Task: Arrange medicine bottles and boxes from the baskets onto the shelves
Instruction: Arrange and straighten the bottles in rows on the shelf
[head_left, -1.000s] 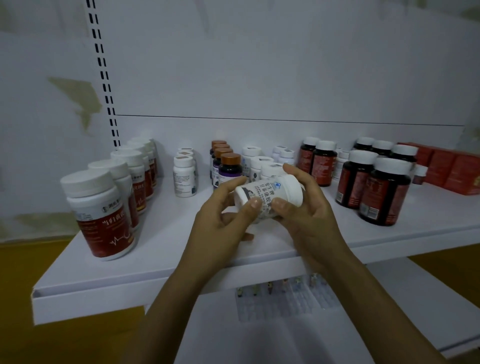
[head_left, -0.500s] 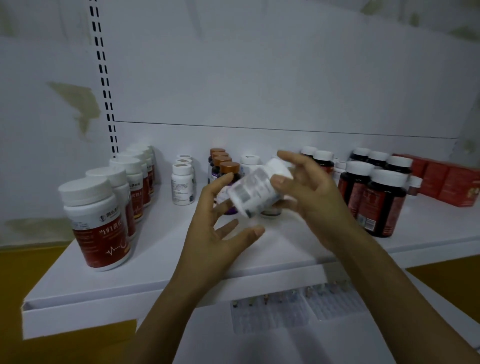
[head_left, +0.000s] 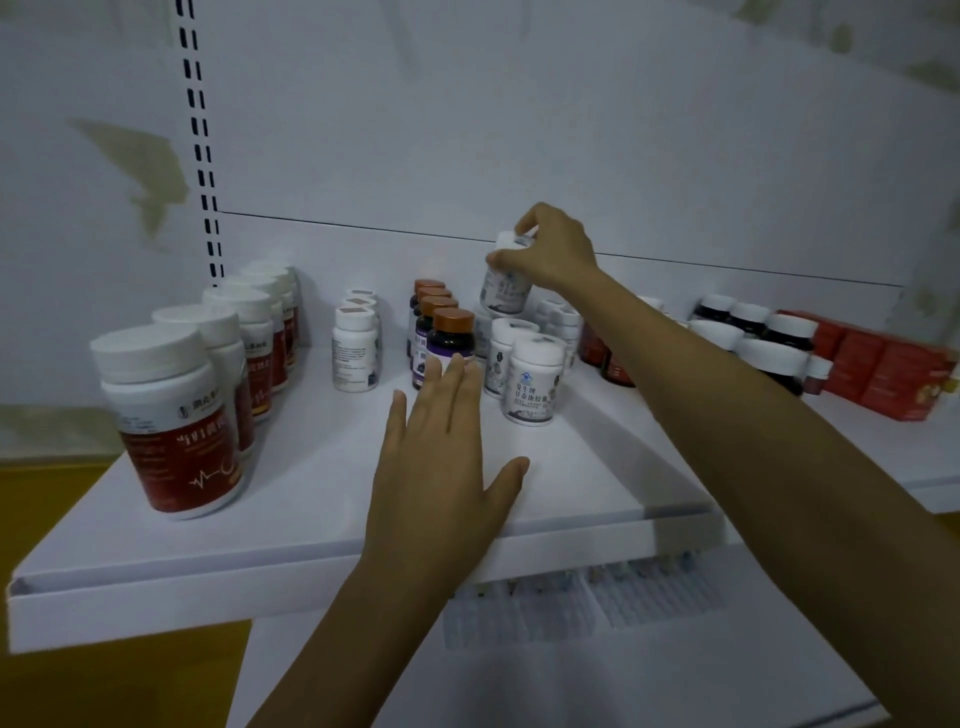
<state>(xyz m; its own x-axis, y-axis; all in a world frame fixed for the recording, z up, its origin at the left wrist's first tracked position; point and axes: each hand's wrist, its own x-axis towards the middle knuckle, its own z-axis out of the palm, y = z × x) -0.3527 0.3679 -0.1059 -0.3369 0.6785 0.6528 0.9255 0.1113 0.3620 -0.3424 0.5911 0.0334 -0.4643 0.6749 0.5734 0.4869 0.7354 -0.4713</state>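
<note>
White plastic, small and labelled, the medicine bottle (head_left: 505, 291) is now up at the back of the shelf (head_left: 311, 499), held in the air just above the row of matching white bottles (head_left: 535, 379). A moment ago both hands were turning it out in front. Now the right hand (head_left: 553, 254) has it alone, fingers (head_left: 525, 224) clamped on the cap from above. The left hand (head_left: 441, 467) has let go and is spread flat over the shelf, fingers straight and slightly apart, tips near the brown-capped bottles (head_left: 452, 332). I'd say the checking is done and the placing has begun. It looks bound for the rear of its own row, and needs lowering upright without knocking its neighbours.
</note>
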